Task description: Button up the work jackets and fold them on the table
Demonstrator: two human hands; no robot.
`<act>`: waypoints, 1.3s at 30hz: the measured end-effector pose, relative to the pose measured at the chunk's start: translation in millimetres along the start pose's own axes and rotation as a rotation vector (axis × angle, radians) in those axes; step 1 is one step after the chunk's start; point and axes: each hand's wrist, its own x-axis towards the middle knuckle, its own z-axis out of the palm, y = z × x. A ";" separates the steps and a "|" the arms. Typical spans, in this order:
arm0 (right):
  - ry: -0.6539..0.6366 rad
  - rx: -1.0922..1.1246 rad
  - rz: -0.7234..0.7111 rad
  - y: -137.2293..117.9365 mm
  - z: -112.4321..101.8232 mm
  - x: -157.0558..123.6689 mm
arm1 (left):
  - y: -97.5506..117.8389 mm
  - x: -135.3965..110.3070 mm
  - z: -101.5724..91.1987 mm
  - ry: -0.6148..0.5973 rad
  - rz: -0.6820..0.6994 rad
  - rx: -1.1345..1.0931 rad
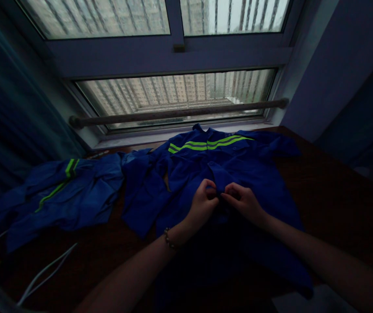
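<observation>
A blue work shirt with yellow-green reflective stripes across the chest lies front-up on a dark wooden table, collar toward the window. My left hand and my right hand meet at the shirt's front placket, near its middle. Both have their fingers pinched closed on the fabric edges there. A bead bracelet circles my left wrist.
A second blue garment with reflective stripes lies crumpled at the table's left. White cables trail across the near left corner. A window with a horizontal rail runs behind the table; a dark curtain hangs at left.
</observation>
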 end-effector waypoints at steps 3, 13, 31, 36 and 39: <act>-0.054 0.123 0.094 1.6 0.1 2.4 | -4.8 1.2 -1.5 -0.010 0.036 0.054; -0.168 0.491 0.449 6.7 -6.6 11.1 | -4.7 5.1 -4.1 -0.097 -0.002 0.062; 0.049 -0.040 -0.161 -12.1 -2.0 -9.2 | 0.8 13.3 -12.2 0.024 -0.140 -0.382; 0.083 -0.353 -0.403 -9.9 1.8 -10.8 | 2.2 7.5 -2.6 -0.079 -0.089 -0.476; 0.118 -0.397 -0.400 -8.9 2.5 -9.8 | 6.1 3.2 1.9 -0.094 -0.100 -0.459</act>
